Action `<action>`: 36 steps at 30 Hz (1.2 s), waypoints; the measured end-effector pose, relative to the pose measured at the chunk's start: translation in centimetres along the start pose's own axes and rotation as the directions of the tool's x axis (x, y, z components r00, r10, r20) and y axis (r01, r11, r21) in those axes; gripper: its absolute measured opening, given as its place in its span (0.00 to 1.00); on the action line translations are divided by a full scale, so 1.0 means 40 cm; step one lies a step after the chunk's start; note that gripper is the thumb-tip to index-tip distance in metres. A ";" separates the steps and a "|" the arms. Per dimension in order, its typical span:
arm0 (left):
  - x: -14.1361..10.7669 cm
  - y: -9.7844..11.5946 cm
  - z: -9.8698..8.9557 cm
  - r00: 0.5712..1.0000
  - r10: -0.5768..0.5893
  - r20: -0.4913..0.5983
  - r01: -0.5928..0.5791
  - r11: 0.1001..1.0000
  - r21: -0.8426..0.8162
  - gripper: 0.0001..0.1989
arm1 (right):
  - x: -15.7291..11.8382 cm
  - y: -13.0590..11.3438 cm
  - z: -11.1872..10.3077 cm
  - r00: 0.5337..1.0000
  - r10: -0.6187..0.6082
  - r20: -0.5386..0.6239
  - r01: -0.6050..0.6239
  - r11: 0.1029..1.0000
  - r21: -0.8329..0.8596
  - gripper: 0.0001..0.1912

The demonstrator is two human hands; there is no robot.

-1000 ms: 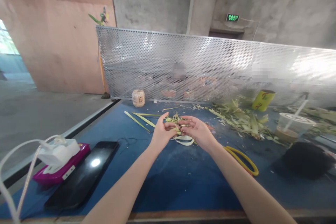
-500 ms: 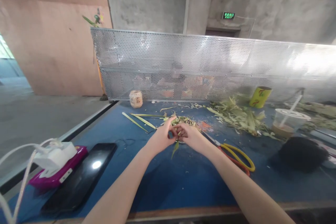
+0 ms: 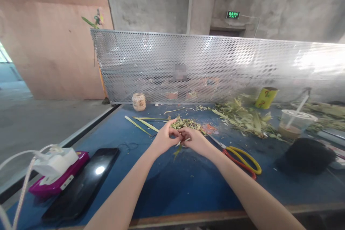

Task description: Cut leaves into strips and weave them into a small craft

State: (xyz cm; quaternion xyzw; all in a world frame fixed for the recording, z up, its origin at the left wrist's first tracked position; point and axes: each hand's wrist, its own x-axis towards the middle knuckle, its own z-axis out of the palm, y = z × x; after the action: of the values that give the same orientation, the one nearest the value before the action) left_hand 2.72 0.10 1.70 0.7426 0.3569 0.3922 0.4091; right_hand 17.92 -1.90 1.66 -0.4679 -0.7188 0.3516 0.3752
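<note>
My left hand (image 3: 165, 138) and my right hand (image 3: 196, 141) meet above the blue table, fingertips pinched close together. Between them is a thin leaf strip (image 3: 176, 153); its green end hangs below the fingers, blurred. A small pale piece also shows at the fingertips. The fingers cover most of what they grip. Just behind the hands lies a heap of dry plant scraps (image 3: 190, 124). Scissors (image 3: 242, 160) with one yellow and one red-orange handle rest beside my right forearm. Long pale green leaf strips (image 3: 147, 124) lie left of the heap.
A black phone (image 3: 83, 183) and a purple power strip (image 3: 58, 183) with white plugs lie left. Pale husks (image 3: 242, 118), a yellow tin (image 3: 266, 97), a drink cup (image 3: 295, 124) and a black object (image 3: 307, 155) stand right. Behind runs a perforated metal screen (image 3: 161, 54); a whitish roll (image 3: 138, 102) stands near it.
The fingertips have shifted slightly against each other. The hanging leaf end has moved a little left and up, and a pale piece now shows beneath the fingers.
</note>
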 end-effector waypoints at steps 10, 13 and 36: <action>-0.003 0.007 -0.011 0.997 0.003 -0.071 -0.002 1.000 0.017 0.36 | 0.000 -0.012 -0.017 0.986 0.048 -0.161 -0.037 0.997 0.067 0.04; -0.002 0.002 -0.011 0.996 0.034 -0.086 -0.028 0.997 0.075 0.35 | -0.001 -0.013 -0.019 0.984 0.081 -0.158 -0.066 0.993 0.102 0.04; 0.011 0.010 0.017 0.911 -0.406 -0.065 0.251 0.674 -0.694 0.19 | 0.001 -0.004 -0.019 0.943 0.324 -0.072 -0.182 0.686 0.705 0.20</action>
State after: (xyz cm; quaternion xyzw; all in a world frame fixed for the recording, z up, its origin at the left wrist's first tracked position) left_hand 3.59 0.08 1.96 0.4204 0.3611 0.4911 0.6720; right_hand 18.53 -1.80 2.16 -0.4213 -0.4248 0.5950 0.5366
